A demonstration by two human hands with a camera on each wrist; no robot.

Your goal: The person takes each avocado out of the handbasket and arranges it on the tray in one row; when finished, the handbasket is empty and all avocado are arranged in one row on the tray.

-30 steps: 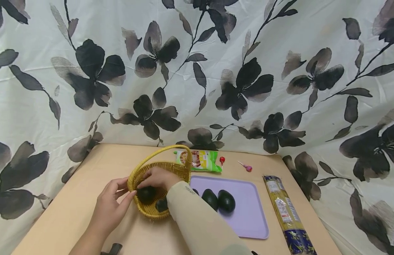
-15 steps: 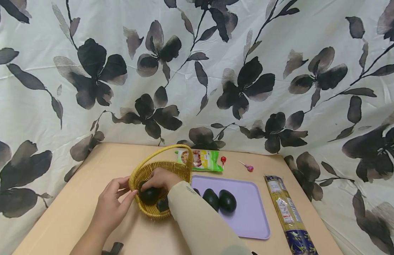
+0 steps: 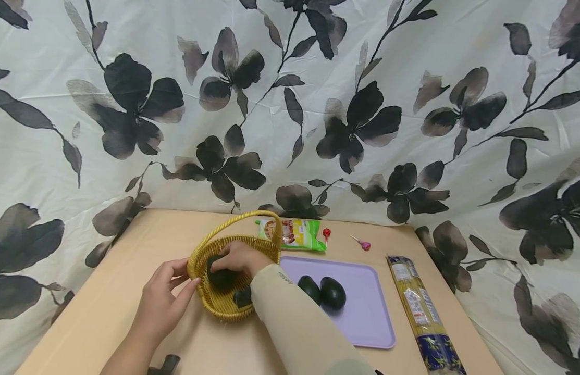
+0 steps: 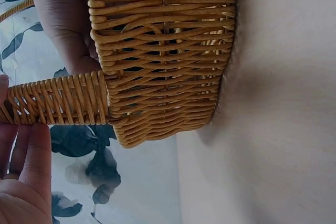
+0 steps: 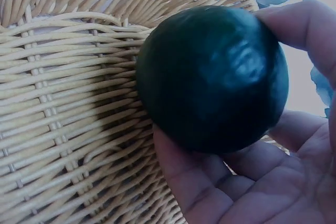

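Note:
My left hand [image 3: 163, 299] pinches the side of a yellow woven basket [image 3: 226, 314] where its tall handle [image 4: 58, 100] meets the rim. In the left wrist view thumb and fingers lie on either side of that handle. Inside the basket my right hand [image 3: 244, 259] grips a dark green avocado [image 5: 212, 80], with thumb and fingers curled around it. The avocado is close to the wicker wall. On the lilac tray [image 3: 365, 328] to the right lie two more avocados, one of them [image 3: 333, 293] in full view, the other [image 3: 309, 288] partly behind my right sleeve.
Behind the basket lies a green snack bag [image 3: 301, 234]. Two lollipops, one red [image 3: 326, 233] and one pink [image 3: 365, 245], are beside it. A long pack of spaghetti [image 3: 423, 312] lies right of the tray. A floral cloth [image 3: 290, 104] hangs behind the table.
My right hand has shifted slightly with the avocado, which now shows more upright inside the basket. The sliver of a third avocado on the tray is now hidden behind the sleeve. The left hand stays put.

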